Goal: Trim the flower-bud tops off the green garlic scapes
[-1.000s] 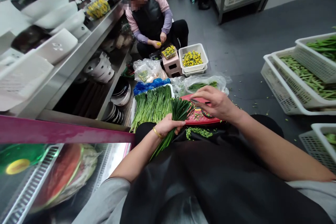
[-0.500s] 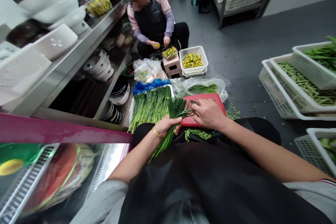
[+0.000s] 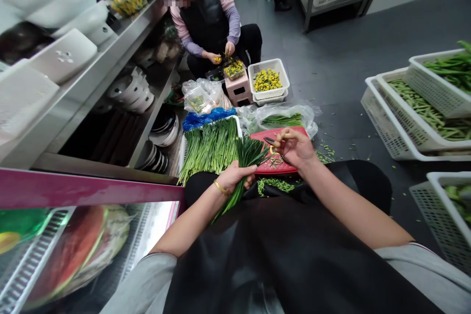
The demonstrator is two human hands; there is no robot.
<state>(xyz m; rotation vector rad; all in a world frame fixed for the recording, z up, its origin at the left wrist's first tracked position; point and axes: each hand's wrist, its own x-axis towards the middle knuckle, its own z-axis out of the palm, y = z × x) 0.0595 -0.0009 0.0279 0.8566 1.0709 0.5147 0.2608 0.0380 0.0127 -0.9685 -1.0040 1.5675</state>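
My left hand, with a gold bangle at the wrist, is wrapped round a bunch of chives. The chive tips fan out toward the right, and the stems run down over my lap. In my right hand is a pair of scissors, its dark blades pointing left at the chive tips, with a bit of yellow showing near the handle. A red board lies beneath this hand, with small green cut bits on it. Left of the bunch, more chives are laid in a white basket.
A person sits opposite, handling yellow flowers by a pink stool. Flowers fill a white basket. Bagged chives lie beyond the board. Vegetable baskets stand right; a steel shelf with dishes runs along the left.
My right hand has drawn back slightly to the right and turned palm upward, so the scissor blades show more clearly. My left hand keeps its grip on the chives. The view has shifted slightly.
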